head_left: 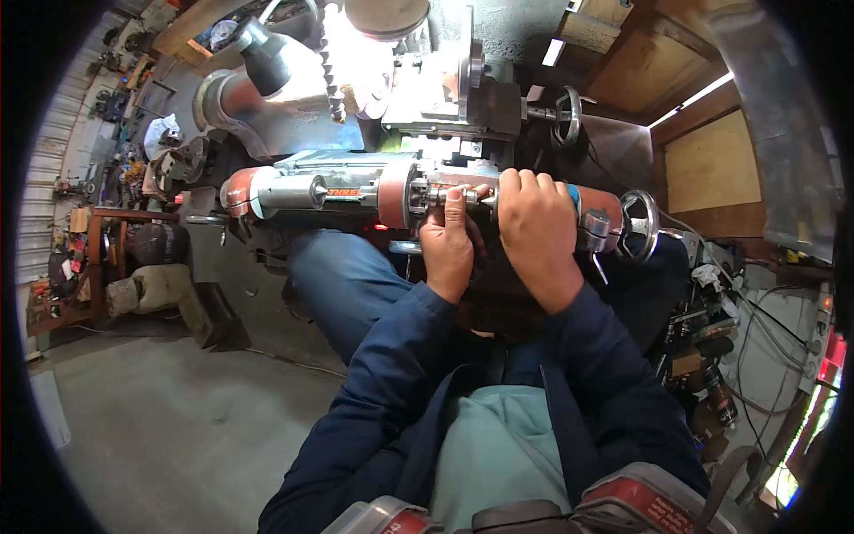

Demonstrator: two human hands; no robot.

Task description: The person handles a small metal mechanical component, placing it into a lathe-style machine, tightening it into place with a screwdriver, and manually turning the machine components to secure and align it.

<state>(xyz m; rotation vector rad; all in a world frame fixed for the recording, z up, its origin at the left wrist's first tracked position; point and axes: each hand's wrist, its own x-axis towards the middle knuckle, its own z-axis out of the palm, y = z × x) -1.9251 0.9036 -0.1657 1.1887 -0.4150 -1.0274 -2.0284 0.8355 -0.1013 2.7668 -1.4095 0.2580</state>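
Note:
In the middle of a lathe-like machine, my left hand (pixel 449 254) is closed around a small ridged metal cylinder (pixel 436 195), thumb on its near side. The cylinder lies in line between a red-rimmed round head (pixel 394 196) with a metal face and a pointed metal center (pixel 488 202). My right hand (pixel 538 218) is wrapped from above over the tailstock beside that point, knuckles up; its fingertips and most of what it grips are hidden. Right of it, a red clamp housing (pixel 599 222) carries a shiny handwheel (pixel 639 227).
Above the machine hangs a dark lamp (pixel 267 58), with strong glare around it. A second handwheel (pixel 567 117) stands at the back. Cluttered shelves (pixel 133 214) line the left; tools and cables (pixel 712 356) crowd the right. A wooden block (pixel 209 316) rests on the floor.

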